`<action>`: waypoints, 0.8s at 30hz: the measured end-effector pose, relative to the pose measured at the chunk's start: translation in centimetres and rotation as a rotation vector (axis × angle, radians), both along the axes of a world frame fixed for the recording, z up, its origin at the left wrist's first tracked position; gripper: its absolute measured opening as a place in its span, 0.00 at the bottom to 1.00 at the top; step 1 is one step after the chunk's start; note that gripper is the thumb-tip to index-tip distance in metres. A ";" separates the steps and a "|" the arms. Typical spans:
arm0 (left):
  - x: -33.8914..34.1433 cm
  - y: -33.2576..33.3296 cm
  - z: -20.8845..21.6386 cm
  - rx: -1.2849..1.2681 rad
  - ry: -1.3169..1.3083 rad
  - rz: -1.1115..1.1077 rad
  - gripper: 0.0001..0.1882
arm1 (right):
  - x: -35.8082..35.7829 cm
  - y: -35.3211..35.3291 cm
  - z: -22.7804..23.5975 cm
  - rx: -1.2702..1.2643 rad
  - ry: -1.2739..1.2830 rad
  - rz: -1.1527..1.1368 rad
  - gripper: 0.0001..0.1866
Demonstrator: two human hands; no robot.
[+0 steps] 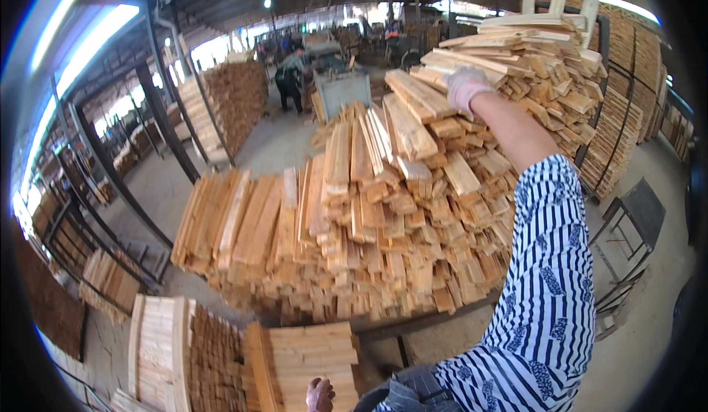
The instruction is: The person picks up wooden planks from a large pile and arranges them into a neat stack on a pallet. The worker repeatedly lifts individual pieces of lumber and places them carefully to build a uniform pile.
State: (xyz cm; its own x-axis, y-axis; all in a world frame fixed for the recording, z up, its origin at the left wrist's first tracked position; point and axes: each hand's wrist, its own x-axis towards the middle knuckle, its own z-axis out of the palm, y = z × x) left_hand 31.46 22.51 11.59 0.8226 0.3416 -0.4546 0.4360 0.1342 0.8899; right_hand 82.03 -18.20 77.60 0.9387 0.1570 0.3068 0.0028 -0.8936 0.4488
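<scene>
My right hand (469,90), in a pale glove, reaches far out over a big heap of loose wooden boards (398,213). Its fingers are curled down over the end of a board (419,95) near the top of the heap; the glove hides the fingertips. Low in the view, my left hand (319,396), gloved too, hangs over a neat stack of flat boards (313,346). Its fingers are loosely bent and a little apart, with nothing visible in them.
Beside the flat boards stands another tidy stack (158,338). A dark metal stand (640,209) is at the right. Strapped lumber stacks (619,117) rise behind it. Black posts (164,117) line the left. Further off, a person (290,80) bends near a grey machine (344,91).
</scene>
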 end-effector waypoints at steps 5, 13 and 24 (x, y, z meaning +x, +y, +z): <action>-0.6 2.8 -7.0 -0.053 0.092 -0.093 0.23 | -2.3 0.5 -1.4 0.172 -0.170 -0.028 0.26; 2.5 2.3 0.2 0.190 0.286 -0.161 0.19 | 1.9 5.7 1.6 0.092 -0.124 0.113 0.15; 8.6 -3.2 11.4 -0.039 -0.279 -0.195 0.17 | -4.7 4.0 -1.3 0.046 -0.089 0.094 0.19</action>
State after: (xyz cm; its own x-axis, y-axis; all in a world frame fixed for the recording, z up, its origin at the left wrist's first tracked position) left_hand 40.09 19.34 23.00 0.9653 0.1522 -0.2124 0.1972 0.1089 0.9743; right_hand 77.36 -14.17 76.31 0.8892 0.2267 0.3974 0.0493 -0.9110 0.4094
